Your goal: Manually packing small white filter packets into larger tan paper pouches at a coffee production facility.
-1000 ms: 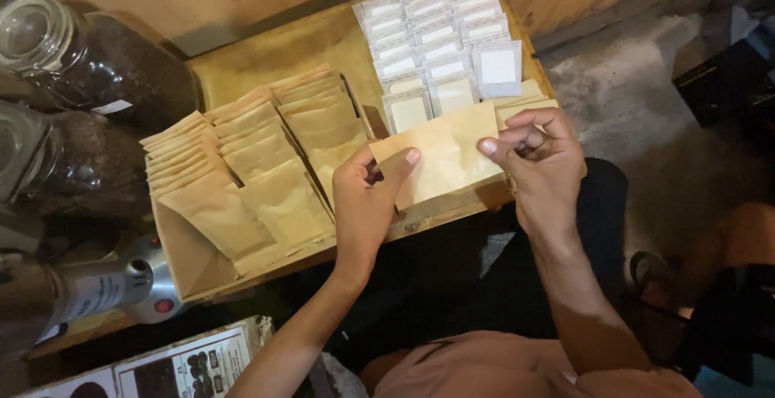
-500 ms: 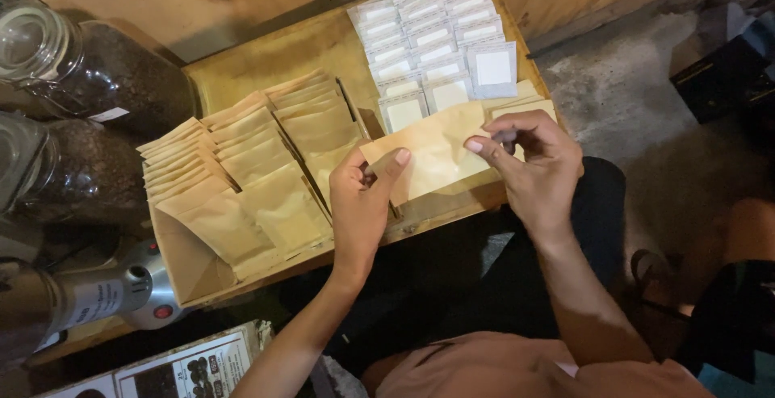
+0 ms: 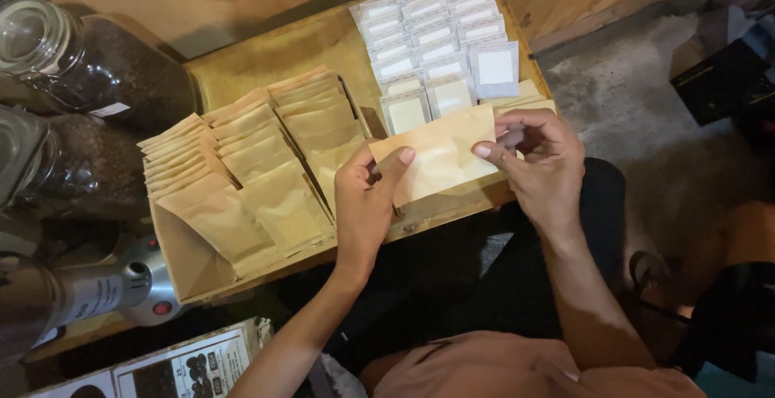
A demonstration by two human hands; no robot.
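Observation:
Both hands hold one tan paper pouch (image 3: 440, 156) flat above the front edge of a wooden tray (image 3: 274, 51). My left hand (image 3: 367, 200) pinches its left end, thumb on top. At the pouch's right end my right hand (image 3: 541, 160) grips the edge with fingertips curled over it. Rows of overlapping tan pouches (image 3: 250, 176) fill the tray's left half. Small white sachets (image 3: 436, 31) lie in rows at the tray's far right, just behind the held pouch.
Two large glass jars of dark contents (image 3: 89, 59) stand left of the tray. A metal cylindrical device with a red button (image 3: 121, 289) lies at the lower left, above a printed box (image 3: 178, 366). Grey floor and dark bags (image 3: 718, 75) lie to the right.
Both hands have drawn the pouch slightly left and toward me, and my right fingers have shifted their grip along its right edge.

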